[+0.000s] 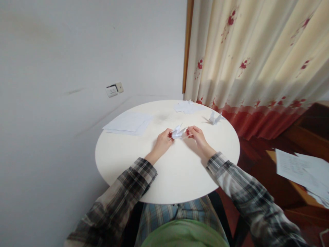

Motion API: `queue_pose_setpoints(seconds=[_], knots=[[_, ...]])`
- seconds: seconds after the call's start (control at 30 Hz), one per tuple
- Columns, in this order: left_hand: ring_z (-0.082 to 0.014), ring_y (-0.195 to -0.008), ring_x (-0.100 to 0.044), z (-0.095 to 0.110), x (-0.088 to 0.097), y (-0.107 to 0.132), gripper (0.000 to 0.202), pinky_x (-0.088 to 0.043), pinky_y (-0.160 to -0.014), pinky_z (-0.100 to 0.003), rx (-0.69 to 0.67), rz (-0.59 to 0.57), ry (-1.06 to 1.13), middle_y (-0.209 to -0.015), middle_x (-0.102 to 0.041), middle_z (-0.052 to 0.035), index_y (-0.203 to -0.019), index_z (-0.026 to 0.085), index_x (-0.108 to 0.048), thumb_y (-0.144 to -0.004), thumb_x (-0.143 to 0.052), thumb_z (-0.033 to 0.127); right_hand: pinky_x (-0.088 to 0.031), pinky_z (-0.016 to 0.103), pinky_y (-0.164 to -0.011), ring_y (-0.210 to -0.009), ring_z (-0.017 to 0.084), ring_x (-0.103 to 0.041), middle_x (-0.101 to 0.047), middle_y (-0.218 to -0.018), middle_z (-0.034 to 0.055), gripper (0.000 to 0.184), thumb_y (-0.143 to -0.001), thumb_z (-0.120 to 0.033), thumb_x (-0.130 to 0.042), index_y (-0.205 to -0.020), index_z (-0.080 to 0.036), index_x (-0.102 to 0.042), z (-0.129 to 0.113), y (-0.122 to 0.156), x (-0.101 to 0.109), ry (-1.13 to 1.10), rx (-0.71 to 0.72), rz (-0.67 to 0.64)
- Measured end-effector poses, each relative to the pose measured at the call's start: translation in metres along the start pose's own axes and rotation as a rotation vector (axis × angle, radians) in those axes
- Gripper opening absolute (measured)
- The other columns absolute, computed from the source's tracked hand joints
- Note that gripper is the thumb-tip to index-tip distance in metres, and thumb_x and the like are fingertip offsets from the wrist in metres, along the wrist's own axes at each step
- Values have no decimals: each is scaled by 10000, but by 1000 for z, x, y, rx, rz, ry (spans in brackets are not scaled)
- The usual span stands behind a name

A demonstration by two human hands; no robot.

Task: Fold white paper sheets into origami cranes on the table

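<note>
A white folded paper crane [178, 133] is held up just above the round white table, its pointed flaps sticking upward. My left hand [164, 140] pinches its left side between closed fingers. At the crane's right end, my right hand [196, 134] has its fingers closed on a narrow white tip; the exact grip is too small to make out. A second paper crane [215, 118] stands near the table's right edge, beyond my right hand.
The round table [169, 178] meets the wall at the left. Stacked white sheets [128, 122] lie on its left side, and more paper pieces [187, 107] lie at the far edge. A curtain [246, 68] hangs behind. Lower furniture with papers [303, 171] stands at the right.
</note>
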State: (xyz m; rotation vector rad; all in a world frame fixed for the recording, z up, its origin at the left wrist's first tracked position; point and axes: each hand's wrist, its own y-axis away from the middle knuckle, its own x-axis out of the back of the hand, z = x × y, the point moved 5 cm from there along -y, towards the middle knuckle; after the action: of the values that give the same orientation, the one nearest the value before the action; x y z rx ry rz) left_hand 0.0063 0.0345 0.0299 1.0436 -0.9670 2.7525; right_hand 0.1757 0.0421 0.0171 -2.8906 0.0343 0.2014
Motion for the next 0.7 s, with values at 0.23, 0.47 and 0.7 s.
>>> queue_pose_setpoints(seconds=[0.23,0.47,0.7], knots=[[-148,-739,-547,-4,7,-2,215,-423,-702,-267,15,75,-93,-781,-584,-17,-876,174,-505,-694,-485,61,-364,221,-512,-469,84,-480,-558,-512,9,374,-690,-475,-586,-531,-136,-569,-1,11,-20,-32,-133,-350],[-163,-803,-532,3,10,0,213,-418,-750,-280,-79,87,-184,-807,-567,-30,-856,185,-494,-711,-449,36,-411,219,-519,-498,105,-539,-617,-570,67,606,-742,-650,-426,-624,-97,-644,10,19,-29,-84,-298,-584],[-170,-834,-526,7,8,2,203,-414,-764,-286,-162,72,-224,-839,-566,-39,-847,187,-490,-721,-445,35,-476,225,-577,-586,126,-608,-676,-716,103,449,-715,-512,-591,-835,-83,-645,11,24,-33,-168,-346,-643]])
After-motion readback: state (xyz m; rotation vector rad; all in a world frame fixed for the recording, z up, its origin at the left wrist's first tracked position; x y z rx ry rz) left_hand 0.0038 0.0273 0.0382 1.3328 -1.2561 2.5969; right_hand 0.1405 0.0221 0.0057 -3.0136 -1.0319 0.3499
